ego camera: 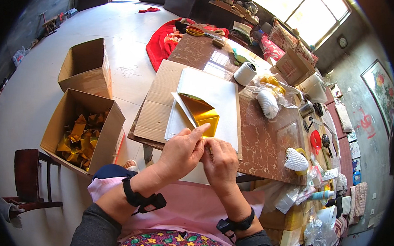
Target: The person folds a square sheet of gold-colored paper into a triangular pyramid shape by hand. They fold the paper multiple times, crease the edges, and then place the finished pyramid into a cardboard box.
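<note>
Both my hands meet at the near end of a partly folded sheet of gold foil paper (pixel 206 114), its pale back showing along one side. My left hand (pixel 183 152) has its index finger laid on the gold face, the thumb at the near tip. Pinched at that same tip are the fingers of my right hand (pixel 220 162). Beneath lies a stack of white sheets (pixel 199 79) on a flat piece of corrugated cardboard (pixel 154 110). A cardboard box (pixel 112 135) at the left holds several folded gold paper pieces (pixel 79 140).
Another cardboard box (pixel 86 67) stands behind the first. On the marble-patterned table (pixel 262 143) are a cone of white thread (pixel 245 73), scissors (pixel 201 32) and a netted fruit (pixel 267 103). A red funnel (pixel 315 141) lies at the right. A dark wooden stool (pixel 27 174) is at lower left.
</note>
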The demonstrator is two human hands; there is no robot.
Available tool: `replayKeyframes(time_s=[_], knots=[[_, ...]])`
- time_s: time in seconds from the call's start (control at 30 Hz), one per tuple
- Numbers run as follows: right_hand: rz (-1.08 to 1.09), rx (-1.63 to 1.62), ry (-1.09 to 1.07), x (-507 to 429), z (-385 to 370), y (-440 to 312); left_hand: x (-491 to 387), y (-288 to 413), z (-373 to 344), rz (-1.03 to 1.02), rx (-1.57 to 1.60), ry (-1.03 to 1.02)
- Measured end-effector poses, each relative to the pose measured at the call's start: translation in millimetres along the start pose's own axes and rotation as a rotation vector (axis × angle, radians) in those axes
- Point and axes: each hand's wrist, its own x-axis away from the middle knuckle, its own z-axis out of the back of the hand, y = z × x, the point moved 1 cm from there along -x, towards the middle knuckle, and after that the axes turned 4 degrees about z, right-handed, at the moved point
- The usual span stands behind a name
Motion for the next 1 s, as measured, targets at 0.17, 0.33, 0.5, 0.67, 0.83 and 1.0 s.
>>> replayKeyframes(time_s=[0.17, 0.33, 0.5, 0.67, 0.83, 1.0], knots=[[0.058, -0.034, 0.057, 3.4, 18.8, 34.2, -12.7, -12.2, 29.9, -0.176, -0.222, 0.272], [0.138, -0.147, -0.052, 5.6, 40.1, 70.2, -17.5, -25.7, 41.5, -0.121, -0.326, 0.035], [0.089, -0.194, -0.059, 7.2, 42.4, 89.9, -17.7, -29.6, 30.6, -0.159, -0.366, -0.063], [0.037, -0.158, -0.078, 9.3, 37.0, 96.3, -21.6, -34.4, 26.9, -0.216, -0.432, -0.044], [0.069, -0.074, -0.100, 5.4, 34.5, 96.6, -21.9, -35.4, 30.1, -0.339, -0.539, -0.076], [-0.010, -0.181, -0.130, 7.3, 34.4, 99.2, -22.5, -38.4, 35.2, -0.277, -0.384, -0.109]])
